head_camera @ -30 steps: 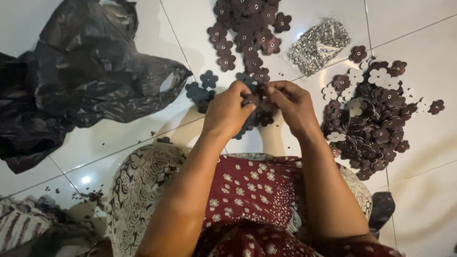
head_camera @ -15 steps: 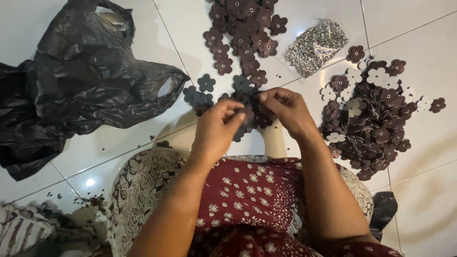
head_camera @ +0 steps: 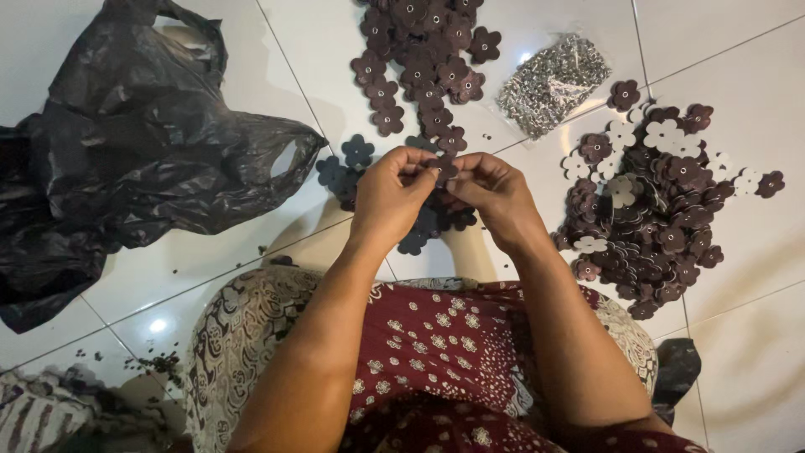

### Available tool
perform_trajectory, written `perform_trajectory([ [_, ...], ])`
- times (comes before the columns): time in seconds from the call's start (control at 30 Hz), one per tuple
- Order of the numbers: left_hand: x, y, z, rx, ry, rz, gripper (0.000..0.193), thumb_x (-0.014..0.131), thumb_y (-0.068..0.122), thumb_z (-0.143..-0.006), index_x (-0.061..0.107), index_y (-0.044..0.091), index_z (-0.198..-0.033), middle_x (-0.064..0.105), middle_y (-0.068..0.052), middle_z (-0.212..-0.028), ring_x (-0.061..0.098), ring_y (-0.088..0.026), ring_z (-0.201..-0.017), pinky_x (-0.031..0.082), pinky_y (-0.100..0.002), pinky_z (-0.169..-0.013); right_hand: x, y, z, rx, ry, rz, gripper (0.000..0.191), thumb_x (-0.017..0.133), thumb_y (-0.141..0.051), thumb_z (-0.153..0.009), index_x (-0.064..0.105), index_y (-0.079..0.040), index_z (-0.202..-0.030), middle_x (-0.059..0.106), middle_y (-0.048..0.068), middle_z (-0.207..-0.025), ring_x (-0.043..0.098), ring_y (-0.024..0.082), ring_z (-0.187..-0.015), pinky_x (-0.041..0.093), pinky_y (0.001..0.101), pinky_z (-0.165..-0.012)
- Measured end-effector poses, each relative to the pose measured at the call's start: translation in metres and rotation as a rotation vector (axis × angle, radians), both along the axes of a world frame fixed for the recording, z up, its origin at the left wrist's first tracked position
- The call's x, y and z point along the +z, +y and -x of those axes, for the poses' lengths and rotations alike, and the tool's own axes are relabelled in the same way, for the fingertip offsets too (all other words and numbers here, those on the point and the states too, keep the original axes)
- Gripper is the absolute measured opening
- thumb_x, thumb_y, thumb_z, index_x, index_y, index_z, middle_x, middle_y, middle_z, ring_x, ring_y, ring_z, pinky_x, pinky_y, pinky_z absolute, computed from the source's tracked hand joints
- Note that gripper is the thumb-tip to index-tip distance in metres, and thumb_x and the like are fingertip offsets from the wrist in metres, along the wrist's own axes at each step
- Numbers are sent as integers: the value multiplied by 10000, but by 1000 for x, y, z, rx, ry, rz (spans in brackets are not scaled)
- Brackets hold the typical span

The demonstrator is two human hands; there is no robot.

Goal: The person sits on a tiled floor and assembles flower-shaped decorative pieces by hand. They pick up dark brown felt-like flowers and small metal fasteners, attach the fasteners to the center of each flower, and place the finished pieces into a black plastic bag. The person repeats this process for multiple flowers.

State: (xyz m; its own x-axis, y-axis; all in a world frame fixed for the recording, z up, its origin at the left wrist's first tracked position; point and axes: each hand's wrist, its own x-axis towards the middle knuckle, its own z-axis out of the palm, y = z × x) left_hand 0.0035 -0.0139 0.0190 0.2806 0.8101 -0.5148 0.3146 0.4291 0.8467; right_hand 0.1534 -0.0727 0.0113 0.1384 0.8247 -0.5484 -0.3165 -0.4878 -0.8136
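Meanwhile both hands, left hand [head_camera: 392,193] and right hand [head_camera: 495,197], pinch one dark brown flower-shaped leather piece [head_camera: 440,170], finished-looking row of brown flowers [head_camera: 423,59] above, large unsorted flower heap [head_camera: 654,210] seemingly left.

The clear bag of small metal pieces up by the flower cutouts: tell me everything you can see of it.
The clear bag is a small see-through plastic pouch packed full of tiny shiny silver pieces, too small to identify. It lies flat and tilted on the white tiled floor, between the upper pile of dark flower cutouts and the right pile. Neither hand touches it.

White tiled floor [head_camera: 251,277] carries everything. On it lie a black plastic bag [head_camera: 126,159], brown flower-shaped pieces [head_camera: 662,218] in heaps, and a clear packet of metal rings [head_camera: 552,82].
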Motion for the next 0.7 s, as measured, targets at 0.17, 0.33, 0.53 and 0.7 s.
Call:
perform_trajectory([
  [0.17, -1, 0, 1, -41, 33, 13, 207, 731, 209, -875, 740, 76, -1033, 742, 1, -865, 665, -76, -732, 543, -249, -674, 0, -1, -1, -7, -16, 27, 186, 712, -3, -899, 704, 0, -1085, 744, 68, -935, 705, 120, -800, 583, 266, -766],
  [0.33, -5, -2, 1, -98, 92, 35, 207, 725, 213, -868, 738, 69, -1015, 737, -20, -823, 645, -93, -684, 529, -272, -641, 0, -1, -1, 52, -66, 81, 131, 718, -21, -913, 727, 1, -1042, 746, 50, -910, 671, 105, -763, 546, 256, -700],
  [0.53, -10, -5, 0, -153, 135, -32, 201, 700, 201, -882, 727, 61, -1024, 732, -32, -806, 662, -100, -679, 536, -279, -647, 1, -2, -3, 111, -89, 76, 130, 707, -45, -928, 723, -6, -1050, 744, 39, -917, 695, 100, -807, 566, 251, -750],
  [0.7, -11, 3, 0, -39, -223, 71, 211, 686, 207, -928, 720, 20, -1020, 749, -41, -860, 681, -95, -753, 548, -268, -678, 2, -1, -7, 47, 13, 44, 208, 667, -77, -923, 711, -21, -1119, 750, 56, -972, 716, 134, -811, 586, 279, -774],
])
